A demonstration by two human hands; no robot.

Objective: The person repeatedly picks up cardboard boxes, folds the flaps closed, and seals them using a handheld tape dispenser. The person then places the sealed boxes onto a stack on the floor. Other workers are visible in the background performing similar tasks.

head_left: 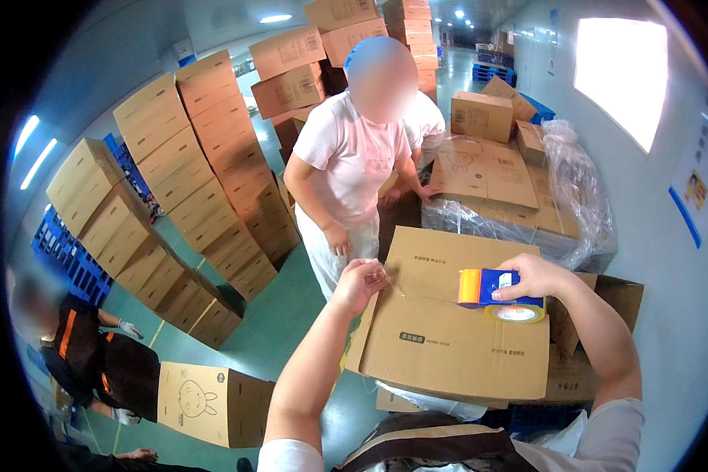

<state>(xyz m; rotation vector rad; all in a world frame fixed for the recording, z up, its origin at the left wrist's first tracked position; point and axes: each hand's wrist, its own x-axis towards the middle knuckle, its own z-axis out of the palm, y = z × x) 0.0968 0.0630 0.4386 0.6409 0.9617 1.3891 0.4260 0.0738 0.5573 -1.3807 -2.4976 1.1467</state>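
A large closed cardboard box [464,346] lies in front of me, its flaps meeting in a seam across the top. My right hand [527,279] grips a blue and orange tape dispenser [492,289] over the right part of that seam. A roll of tape [515,313] shows on the dispenser's near side. At the box's left edge my left hand [360,285] is closed, fingertips pinched together by the seam's end. A glint of clear tape shows at those fingertips; how far it runs along the seam I cannot tell.
Across from me stands a person in white [354,157], beside a film-wrapped pallet load [519,224]. Tall carton stacks [212,157] rise at left. A person in dark clothes [94,362] is by a rabbit-printed carton [212,401]. An open carton [617,303] sits at right, near the wall.
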